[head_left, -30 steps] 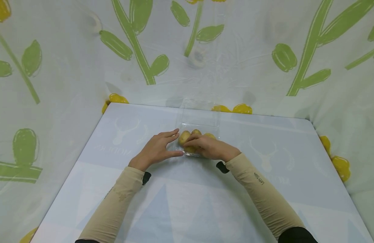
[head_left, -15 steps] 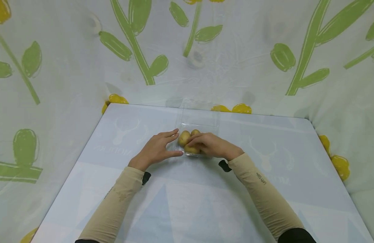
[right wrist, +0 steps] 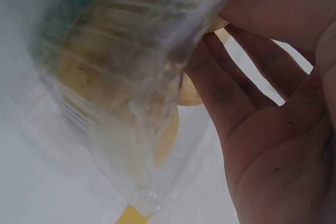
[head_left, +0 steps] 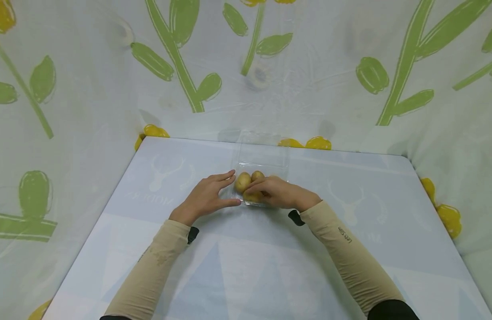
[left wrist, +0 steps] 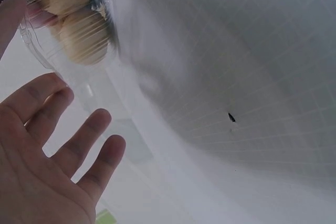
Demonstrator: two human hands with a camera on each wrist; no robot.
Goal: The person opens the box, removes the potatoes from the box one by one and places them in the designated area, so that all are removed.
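A clear plastic clamshell box stands open at the far middle of the table, its lid raised behind. Several yellow potatoes lie in its tray. My left hand lies flat against the box's left side with straight fingers; the left wrist view shows those fingers spread just below the ribbed tray and the potatoes. My right hand reaches into the tray from the right, thumb and fingers around the front potato, seen behind the box wall.
The table has a pale blue cloth with faint deer prints. White sheets with green leaves and yellow flowers hang close around it at the back and on both sides. Both forearms wear beige sleeves.
My right hand has shifted slightly right and further over the potatoes, hiding the right-hand one. The left hand and the box have stayed put.
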